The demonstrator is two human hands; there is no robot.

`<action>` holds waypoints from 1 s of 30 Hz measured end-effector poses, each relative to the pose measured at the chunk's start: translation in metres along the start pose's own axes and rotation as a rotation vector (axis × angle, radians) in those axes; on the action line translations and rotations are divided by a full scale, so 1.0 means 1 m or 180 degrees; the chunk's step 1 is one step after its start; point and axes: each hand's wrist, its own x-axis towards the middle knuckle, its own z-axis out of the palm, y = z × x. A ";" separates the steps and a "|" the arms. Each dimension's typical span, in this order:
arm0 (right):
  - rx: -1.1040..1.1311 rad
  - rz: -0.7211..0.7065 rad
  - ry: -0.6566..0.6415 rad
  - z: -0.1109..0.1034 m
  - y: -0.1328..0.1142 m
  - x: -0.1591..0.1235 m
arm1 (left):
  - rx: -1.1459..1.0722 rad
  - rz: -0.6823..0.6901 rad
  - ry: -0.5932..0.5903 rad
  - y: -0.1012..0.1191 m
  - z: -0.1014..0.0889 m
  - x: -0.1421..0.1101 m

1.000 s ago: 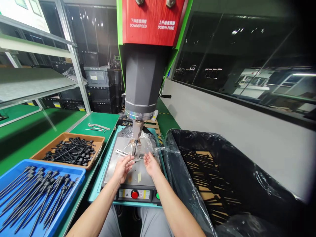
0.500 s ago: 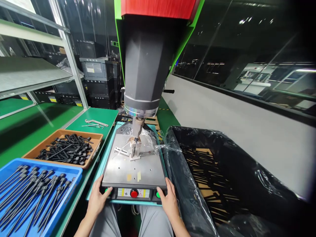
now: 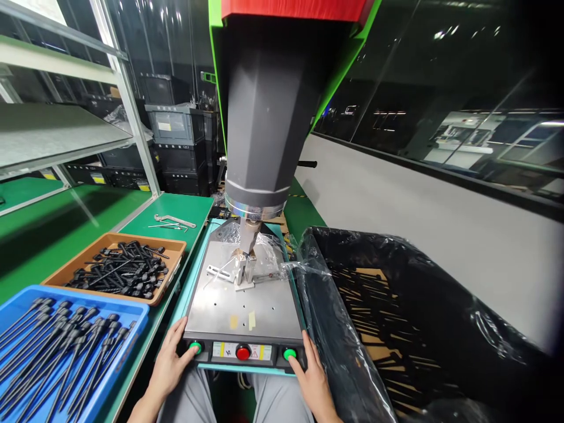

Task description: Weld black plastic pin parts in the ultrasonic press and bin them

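My left hand (image 3: 167,362) lies at the left front corner of a press machine's base, fingers stretched along its side. Its thumb touches the edge of the left green button (image 3: 195,347). At the opposite corner, my right hand (image 3: 314,376) has its fingers along the side and its thumb at the lower edge of the right green button (image 3: 289,353). Neither hand holds anything. A red button (image 3: 242,352) sits between them. Above the metal plate (image 3: 220,320), the tapered tool tip (image 3: 249,234) reaches down to a small metal fixture (image 3: 245,271); contact there is hard to tell.
To the left stand a blue tray (image 3: 143,317) of long black rods with thick heads and a brown tray (image 3: 181,249) of shorter black parts. A wrench (image 3: 175,220) lies behind them. On the right is a plastic-lined bin (image 3: 328,335) with dark parts and cardboard.
The press head has come down slightly toward the fixture. Both thumbs have drawn back a little, so more of the green buttons shows. The view has shifted slightly.
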 end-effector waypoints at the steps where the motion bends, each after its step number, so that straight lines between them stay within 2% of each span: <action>1: 0.0010 0.0014 -0.0050 -0.002 -0.001 0.000 | -0.0028 -0.0003 -0.0020 -0.001 0.000 -0.001; 8: 0.0014 0.0186 -0.0033 -0.002 -0.004 0.001 | -0.0115 -0.0119 0.0111 0.002 0.005 -0.001; 17: 0.0088 0.0231 0.0045 0.001 0.001 0.002 | -0.0169 -0.0159 0.0122 0.000 0.006 -0.001; 23: 0.0342 0.0279 0.0113 0.002 -0.002 0.002 | -0.0191 -0.0146 0.0121 0.007 0.005 0.000; 27: 0.0938 0.0509 0.0207 -0.005 -0.003 0.013 | -0.0145 -0.0256 0.0206 0.020 -0.001 0.000; 30: 0.1245 0.0870 0.0517 -0.016 -0.012 0.038 | -0.0085 -0.0314 0.0628 0.045 -0.005 0.001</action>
